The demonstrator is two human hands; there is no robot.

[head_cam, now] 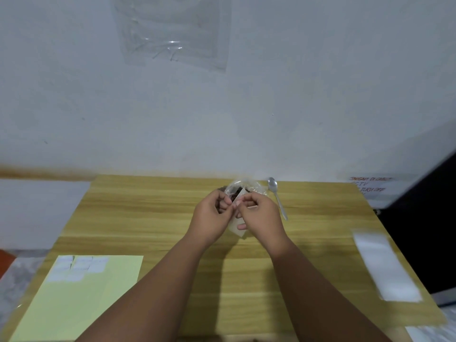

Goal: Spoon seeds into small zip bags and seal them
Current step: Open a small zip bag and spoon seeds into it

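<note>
Both hands meet above the middle of the wooden table (pixel 148 218). My left hand (pixel 212 215) and my right hand (pixel 259 215) pinch the top edge of a small clear zip bag (pixel 238 229) that hangs between them. Behind the hands lies a larger clear plastic bag of dark seeds (pixel 240 187), partly hidden by my fingers. A metal spoon (pixel 277 196) lies on the table just right of the seed bag, bowl toward the wall.
A pale yellow sheet (pixel 81 299) with white labels (pixel 79 267) lies at the front left. A stack of empty clear bags (pixel 386 265) lies at the right edge. A white wall stands behind the table, a dark object (pixel 424 230) to the right.
</note>
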